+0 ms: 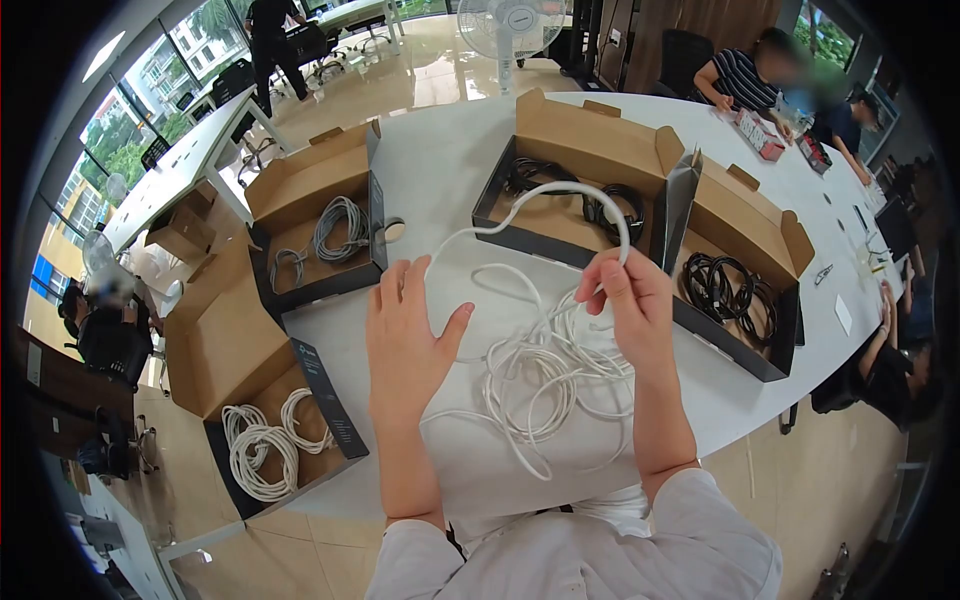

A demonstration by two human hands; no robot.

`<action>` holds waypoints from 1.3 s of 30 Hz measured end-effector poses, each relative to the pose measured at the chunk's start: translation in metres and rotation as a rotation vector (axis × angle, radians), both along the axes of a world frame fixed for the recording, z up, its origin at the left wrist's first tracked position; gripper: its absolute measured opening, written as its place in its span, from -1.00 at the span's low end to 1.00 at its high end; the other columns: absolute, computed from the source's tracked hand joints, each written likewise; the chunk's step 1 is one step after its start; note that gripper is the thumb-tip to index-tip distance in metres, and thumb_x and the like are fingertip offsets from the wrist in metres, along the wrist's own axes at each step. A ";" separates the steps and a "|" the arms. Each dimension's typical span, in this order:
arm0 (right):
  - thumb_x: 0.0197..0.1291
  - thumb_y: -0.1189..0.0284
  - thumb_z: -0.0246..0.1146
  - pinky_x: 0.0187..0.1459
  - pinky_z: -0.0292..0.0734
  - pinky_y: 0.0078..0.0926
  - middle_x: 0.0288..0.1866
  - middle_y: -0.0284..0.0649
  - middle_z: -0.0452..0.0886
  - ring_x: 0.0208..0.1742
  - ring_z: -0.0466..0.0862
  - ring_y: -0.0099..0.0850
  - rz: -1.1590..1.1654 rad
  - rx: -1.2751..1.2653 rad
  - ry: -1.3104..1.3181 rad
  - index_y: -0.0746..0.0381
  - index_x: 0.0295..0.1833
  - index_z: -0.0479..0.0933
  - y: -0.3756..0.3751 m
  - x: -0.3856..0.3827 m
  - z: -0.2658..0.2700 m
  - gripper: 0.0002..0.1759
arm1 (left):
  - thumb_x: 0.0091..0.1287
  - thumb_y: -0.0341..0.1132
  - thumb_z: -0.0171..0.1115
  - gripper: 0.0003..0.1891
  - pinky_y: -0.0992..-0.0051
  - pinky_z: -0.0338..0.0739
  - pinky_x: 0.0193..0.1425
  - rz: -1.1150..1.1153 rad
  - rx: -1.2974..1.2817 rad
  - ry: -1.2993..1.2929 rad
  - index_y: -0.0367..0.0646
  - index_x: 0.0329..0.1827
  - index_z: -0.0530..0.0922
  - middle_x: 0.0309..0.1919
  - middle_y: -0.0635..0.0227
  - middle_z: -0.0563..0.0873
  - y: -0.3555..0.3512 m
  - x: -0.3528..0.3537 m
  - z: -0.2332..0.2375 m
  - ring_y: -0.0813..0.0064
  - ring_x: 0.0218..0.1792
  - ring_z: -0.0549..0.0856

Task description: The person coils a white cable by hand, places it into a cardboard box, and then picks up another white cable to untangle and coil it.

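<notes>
A loop of white cable [575,187] rises above the table, with my right hand [628,300] closed on it. My left hand [408,345] is spread, fingers apart, and the cable passes near its fingertips. Between and below the hands lies a loose tangle of white cables [535,385] on the white table [430,160]. An open box with coiled white cables [262,455] is at the lower left. Another box holds grey cables [340,228] at the upper left. Two boxes on the right hold black cables [728,295].
A roll of tape [395,229] lies beside the grey-cable box. Small red-and-white boxes [760,135] stand at the far right, near seated people. A white fan [510,25] stands beyond the table. Another person [275,45] stands at the back left.
</notes>
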State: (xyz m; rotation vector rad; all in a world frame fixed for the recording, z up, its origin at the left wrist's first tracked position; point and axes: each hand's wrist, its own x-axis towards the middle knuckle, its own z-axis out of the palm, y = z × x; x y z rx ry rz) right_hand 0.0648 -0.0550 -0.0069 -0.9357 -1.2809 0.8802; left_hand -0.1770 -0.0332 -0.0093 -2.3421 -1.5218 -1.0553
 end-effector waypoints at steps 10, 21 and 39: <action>0.51 0.31 0.01 -0.49 0.32 -0.71 -0.56 -0.39 0.45 -0.57 0.38 -0.68 -0.259 0.107 0.136 0.29 -0.24 0.52 0.008 0.028 0.004 -0.68 | 0.44 -0.31 0.10 -0.75 0.67 0.42 -0.60 -0.061 -0.478 -0.774 -0.24 0.08 0.44 -0.42 0.42 0.57 0.012 -0.016 -0.004 0.69 -0.58 0.53; 0.47 0.32 0.08 -0.50 0.23 -0.62 -0.54 -0.45 0.43 -0.54 0.36 -0.65 -0.923 0.332 -0.457 0.30 -0.15 0.58 0.021 0.069 -0.007 -0.72 | 0.53 -0.25 0.02 -0.82 0.67 0.06 -0.73 -0.199 -0.346 -1.356 -0.18 -0.11 0.47 -0.69 0.63 0.23 0.011 -0.039 0.004 0.79 -0.79 0.18; 0.07 0.74 0.11 -0.05 0.53 -0.49 0.13 -0.14 0.57 -0.05 0.66 -0.38 -0.302 0.181 -0.552 0.26 0.22 0.46 -0.013 0.029 0.015 -0.47 | 0.57 -0.19 -0.07 -0.76 0.63 -0.09 -0.65 -0.622 -0.554 -1.786 -0.10 -0.06 0.53 -0.69 0.63 0.10 0.017 -0.037 -0.002 0.78 -0.75 0.03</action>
